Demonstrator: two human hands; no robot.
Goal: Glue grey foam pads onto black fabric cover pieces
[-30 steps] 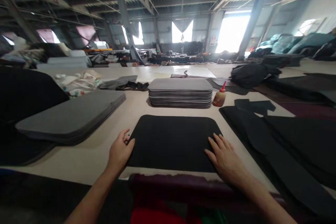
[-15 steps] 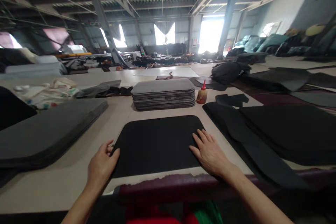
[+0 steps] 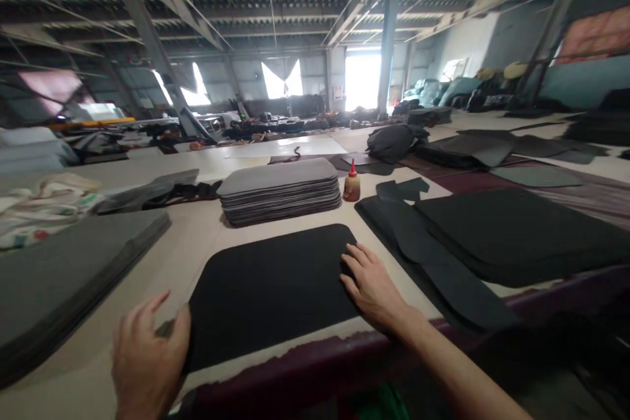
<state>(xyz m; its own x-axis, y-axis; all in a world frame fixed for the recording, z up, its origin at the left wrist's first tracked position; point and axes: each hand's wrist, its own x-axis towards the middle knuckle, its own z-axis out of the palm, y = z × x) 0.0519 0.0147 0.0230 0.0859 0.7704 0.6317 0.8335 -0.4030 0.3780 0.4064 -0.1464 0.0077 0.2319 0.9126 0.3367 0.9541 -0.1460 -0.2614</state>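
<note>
Over at the near edge of a long pale worktable (image 3: 197, 243), a black foam pad with rounded corners (image 3: 268, 295) lies flat, right in front of the person. Their left hand (image 3: 147, 354) is open, fingers spread, up against the pad's left edge with no real grip. Their right hand (image 3: 371, 289) is open too, resting fairly flat on the right edge. Just past the pad sits a stack of grey pads (image 3: 279, 193), with a red-tipped squeeze bottle (image 3: 351, 185) beside it. Black cut sheets (image 3: 512, 236) lie to the right, and a wider grey stack (image 3: 73, 282) lies to the left. Farther back there's a black bag (image 3: 394, 142), then a big shed with steel roof trusses (image 3: 246, 6) and a blown-out bright doorway (image 3: 361, 79).
</note>
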